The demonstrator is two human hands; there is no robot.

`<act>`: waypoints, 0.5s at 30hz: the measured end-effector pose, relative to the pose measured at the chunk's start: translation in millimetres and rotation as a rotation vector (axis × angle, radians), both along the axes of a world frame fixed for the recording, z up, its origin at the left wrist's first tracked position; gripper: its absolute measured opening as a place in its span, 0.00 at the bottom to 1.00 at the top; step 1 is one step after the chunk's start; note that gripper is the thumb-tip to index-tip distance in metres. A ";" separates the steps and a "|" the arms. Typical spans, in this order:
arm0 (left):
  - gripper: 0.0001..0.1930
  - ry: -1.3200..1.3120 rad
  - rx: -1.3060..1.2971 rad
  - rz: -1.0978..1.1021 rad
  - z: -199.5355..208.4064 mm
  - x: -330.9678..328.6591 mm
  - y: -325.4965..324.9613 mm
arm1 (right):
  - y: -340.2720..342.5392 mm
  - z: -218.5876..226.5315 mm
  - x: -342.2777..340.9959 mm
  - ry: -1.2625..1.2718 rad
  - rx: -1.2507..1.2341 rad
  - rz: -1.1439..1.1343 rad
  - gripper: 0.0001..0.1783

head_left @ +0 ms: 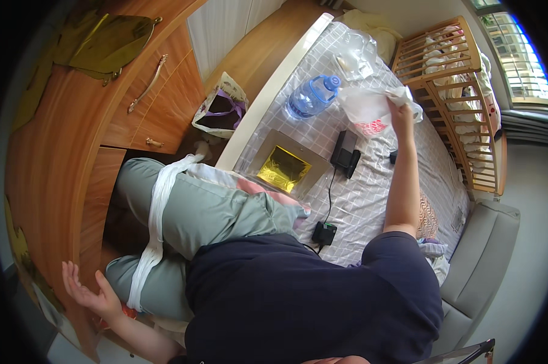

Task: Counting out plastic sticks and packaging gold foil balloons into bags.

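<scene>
My right hand (401, 116) reaches across the bed, its fingers closed on the edge of a white plastic bag (362, 104) with red print. My left hand (93, 297) hangs over the side of the wooden desk (49, 182), fingers spread and holding nothing. A white hank of yarn (158, 209) is looped around both my knees. Between my legs and the bag lies a square of shiny gold foil (284, 170) on a grey-brown board. To the left of the bag a large clear-blue water jug (310, 99) rests on the bed.
A black device (345, 155) and a black adapter (324, 233) with a cord lie on the grey checked sheet. A patterned tote bag (222, 106) stands beside the bed frame. A wooden crib (444, 67) is at the far right, with a grey headboard (483, 242) nearer. Gold sheets (113, 45) lie on the desk.
</scene>
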State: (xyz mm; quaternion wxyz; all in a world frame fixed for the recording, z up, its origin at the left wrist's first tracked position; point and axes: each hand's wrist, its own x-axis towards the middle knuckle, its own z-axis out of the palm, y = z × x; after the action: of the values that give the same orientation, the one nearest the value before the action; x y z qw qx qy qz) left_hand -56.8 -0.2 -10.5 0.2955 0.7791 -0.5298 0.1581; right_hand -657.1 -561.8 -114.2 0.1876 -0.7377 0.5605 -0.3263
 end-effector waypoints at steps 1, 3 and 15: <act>0.30 0.002 -0.003 0.004 -2.0 0.9 2.9 | 6.7 -1.3 23.9 -0.019 0.117 0.120 0.16; 0.32 0.014 -0.026 -0.042 -4.7 2.1 9.9 | 14.9 -3.7 61.1 0.043 0.377 0.213 0.21; 0.35 0.111 0.095 0.104 -25.7 2.0 56.6 | -57.7 -33.0 36.1 0.667 0.925 0.051 0.14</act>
State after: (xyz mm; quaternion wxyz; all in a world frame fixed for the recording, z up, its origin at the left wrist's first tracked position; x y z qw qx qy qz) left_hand -54.8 56.4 -36.2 0.2785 0.8262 -0.4784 0.1045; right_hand -621.0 -619.5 -147.1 0.3114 -0.6551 0.6561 0.2083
